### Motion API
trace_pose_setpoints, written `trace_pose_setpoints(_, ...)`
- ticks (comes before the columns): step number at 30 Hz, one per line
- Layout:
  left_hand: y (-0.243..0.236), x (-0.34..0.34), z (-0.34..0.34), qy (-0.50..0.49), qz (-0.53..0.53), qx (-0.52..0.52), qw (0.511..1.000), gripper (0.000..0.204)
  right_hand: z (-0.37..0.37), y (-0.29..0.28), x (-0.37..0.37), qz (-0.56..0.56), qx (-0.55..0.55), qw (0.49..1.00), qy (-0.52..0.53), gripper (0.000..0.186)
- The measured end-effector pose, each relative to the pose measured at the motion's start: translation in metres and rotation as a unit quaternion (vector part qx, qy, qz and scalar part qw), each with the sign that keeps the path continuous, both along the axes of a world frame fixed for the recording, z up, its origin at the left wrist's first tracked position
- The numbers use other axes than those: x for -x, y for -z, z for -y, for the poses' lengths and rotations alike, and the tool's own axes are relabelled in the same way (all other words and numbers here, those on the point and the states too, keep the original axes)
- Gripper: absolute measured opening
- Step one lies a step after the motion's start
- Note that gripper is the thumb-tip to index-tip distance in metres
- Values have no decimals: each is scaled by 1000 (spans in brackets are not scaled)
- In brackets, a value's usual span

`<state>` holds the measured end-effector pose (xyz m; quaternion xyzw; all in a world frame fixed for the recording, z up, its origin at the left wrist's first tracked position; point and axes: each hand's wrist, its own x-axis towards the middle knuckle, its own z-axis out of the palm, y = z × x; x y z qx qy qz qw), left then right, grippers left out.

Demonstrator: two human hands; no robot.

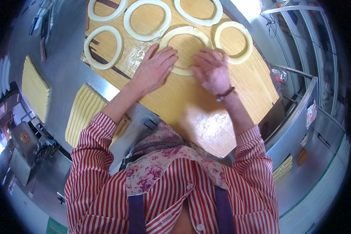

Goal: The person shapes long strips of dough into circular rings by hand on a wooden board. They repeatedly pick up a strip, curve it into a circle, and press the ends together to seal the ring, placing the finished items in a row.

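A pale dough ring (187, 30) lies on the wooden board (167, 99) in front of me. My left hand (155, 69) rests over its left side, fingers stretched out and thumb apart. On its lower right side, my right hand (212, 71) has bent fingers closed around the dough; they are slightly blurred and partly hide it. A dark beaded bracelet (225, 94) circles my right wrist. Close by on the right is another dough ring (249, 46), nearly touching the first. Several more lie toward the far left, including one dough ring (87, 48) near the board's edge.
Loose flour (137, 54) dusts the board left of centre. On the metal table (62, 74) to the left lie a stack of dough strips (35, 90) and a second stack of dough strips (84, 113). A metal-framed unit (300, 78) stands along the right.
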<state>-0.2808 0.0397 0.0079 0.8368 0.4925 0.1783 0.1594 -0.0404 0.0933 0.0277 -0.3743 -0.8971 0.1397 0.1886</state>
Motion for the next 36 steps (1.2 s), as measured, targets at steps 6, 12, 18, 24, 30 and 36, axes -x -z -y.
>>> trace_pose_setpoints(6,17,3,12,17,10,-20,1000,28,60,32,34,-7,24,999,28,32)
trace_pose_setpoints(12,22,12,22,1,11,-1,1000,31,54,35,6,49,-5,999,-9,33)
trace_pose_setpoints(18,-13,36,53,-156,85,-11,984,36,32,4,32,35,-20,999,-4,32)
trace_pose_setpoints(24,-86,13,362,-377,155,-12,913,41,251,-36,87,-114,-1,975,-190,21)
trace_pose_setpoints(30,-64,17,455,-532,86,-37,842,47,331,-46,137,-82,49,948,-303,35)
trace_pose_setpoints(36,-57,78,552,-492,-107,84,860,65,441,-13,202,6,3,950,-312,45)
